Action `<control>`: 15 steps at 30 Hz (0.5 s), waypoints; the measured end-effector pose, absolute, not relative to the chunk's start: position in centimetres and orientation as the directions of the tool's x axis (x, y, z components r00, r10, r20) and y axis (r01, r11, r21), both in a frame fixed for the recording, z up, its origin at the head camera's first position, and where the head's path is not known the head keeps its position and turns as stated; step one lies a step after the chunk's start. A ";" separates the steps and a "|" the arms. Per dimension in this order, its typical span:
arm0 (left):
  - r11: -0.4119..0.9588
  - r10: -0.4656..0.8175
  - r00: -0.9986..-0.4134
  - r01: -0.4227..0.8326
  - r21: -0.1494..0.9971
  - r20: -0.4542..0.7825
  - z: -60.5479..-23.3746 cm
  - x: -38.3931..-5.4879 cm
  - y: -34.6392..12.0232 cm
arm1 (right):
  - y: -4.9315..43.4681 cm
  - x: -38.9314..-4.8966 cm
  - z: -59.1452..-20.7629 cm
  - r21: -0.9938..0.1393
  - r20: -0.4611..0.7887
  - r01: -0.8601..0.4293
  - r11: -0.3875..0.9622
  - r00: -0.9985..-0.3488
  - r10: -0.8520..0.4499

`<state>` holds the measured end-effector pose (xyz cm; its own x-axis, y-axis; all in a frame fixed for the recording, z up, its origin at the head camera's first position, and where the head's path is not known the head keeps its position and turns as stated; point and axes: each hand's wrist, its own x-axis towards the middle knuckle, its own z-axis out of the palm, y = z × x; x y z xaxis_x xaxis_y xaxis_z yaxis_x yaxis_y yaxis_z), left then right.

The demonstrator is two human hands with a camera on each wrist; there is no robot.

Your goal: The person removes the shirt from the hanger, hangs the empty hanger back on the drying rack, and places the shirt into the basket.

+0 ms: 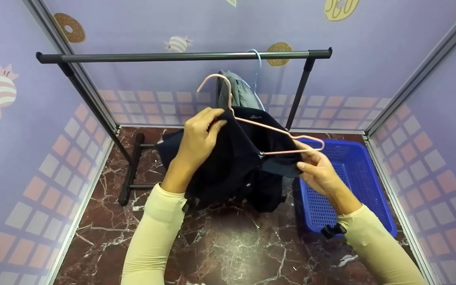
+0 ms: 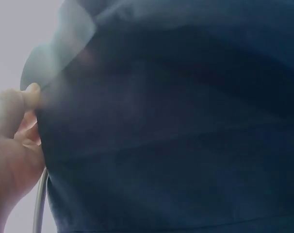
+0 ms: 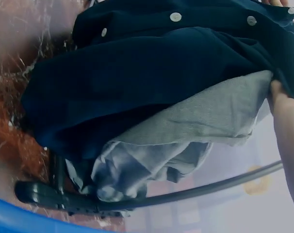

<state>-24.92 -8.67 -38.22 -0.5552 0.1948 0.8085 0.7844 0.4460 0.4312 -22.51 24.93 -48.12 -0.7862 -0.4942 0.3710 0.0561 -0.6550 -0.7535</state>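
Observation:
A dark navy shirt (image 1: 220, 170) with white buttons is held up at mid-height in the head view. My left hand (image 1: 196, 136) pinches its upper edge near the collar, close beside the hook of a pink hanger (image 1: 283, 152). The hanger's left part is hidden inside the shirt, while its right end sticks out of the opening. At that end my right hand (image 1: 321, 174) grips the shirt's other edge, thumb in front and fingers partly hidden behind. Shirt cloth (image 2: 161, 121) fills most of the left wrist view. Buttons line the shirt (image 3: 137, 73) in the right wrist view.
A black clothes rack (image 1: 152, 57) stands behind the shirt. From its bar a grey garment (image 1: 244, 95) hangs on a light blue hanger (image 1: 256, 63). A blue plastic basket (image 1: 374, 190) sits on the marbled floor (image 1: 236, 249) at the right, between patterned walls.

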 end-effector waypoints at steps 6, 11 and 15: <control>0.459 0.247 -0.563 0.785 0.417 0.788 -38.5 -24.9 -8.9 | 25.8 -22.4 -47.5 -0.832 0.330 -0.039 -0.554 -0.837 -0.437; 0.456 0.278 -0.570 0.787 0.416 0.774 -38.6 -24.9 -9.1 | 26.8 -22.3 -46.8 -0.881 0.351 -0.156 -0.446 -0.848 -0.397; 0.461 0.292 -0.570 0.788 0.409 0.768 -38.5 -24.9 -9.0 | 27.6 -22.3 -45.9 -0.898 0.396 -0.262 -0.354 -0.832 -0.388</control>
<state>-24.94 -9.04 -38.47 -0.5699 0.2921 0.7680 0.7875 0.4609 0.4091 -22.32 27.64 -45.87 -0.8323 -0.3880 0.3959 -0.2622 -0.3539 -0.8978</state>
